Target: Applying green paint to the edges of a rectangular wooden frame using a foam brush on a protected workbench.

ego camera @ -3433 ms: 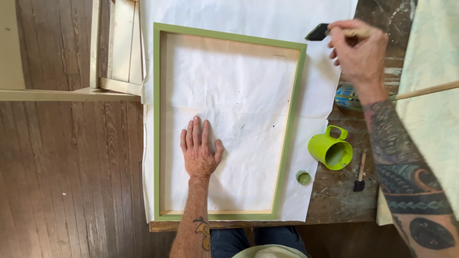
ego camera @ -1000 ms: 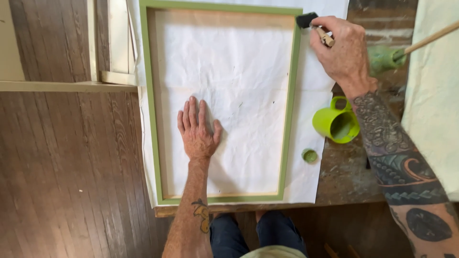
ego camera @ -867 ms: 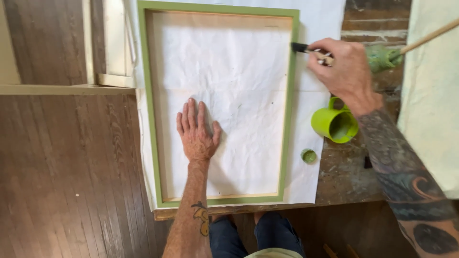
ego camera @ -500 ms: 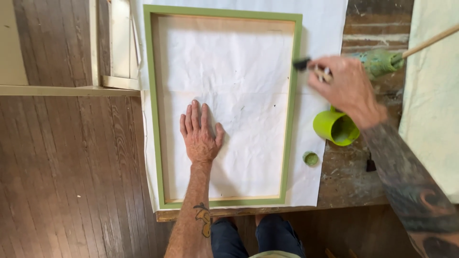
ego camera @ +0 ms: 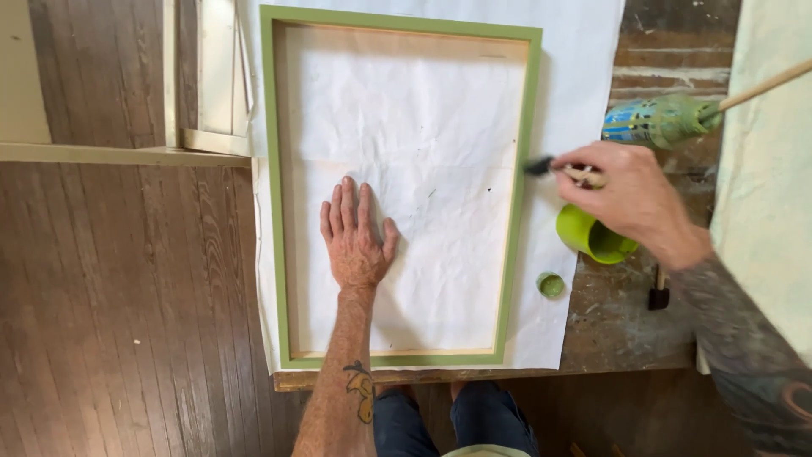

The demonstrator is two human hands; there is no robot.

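The left hand (ego camera: 355,241) lies flat, fingers spread, on the white paper (ego camera: 406,135) inside the green frame (ego camera: 518,169). The right hand (ego camera: 630,199) pinches a small dark-tipped brush (ego camera: 541,166), its tip just at the frame's right rail. Just below that hand stands a lime-green cup (ego camera: 588,237), with a small green lid (ego camera: 550,284) near it. Beyond the knuckles lies a paint-smeared can (ego camera: 655,123).
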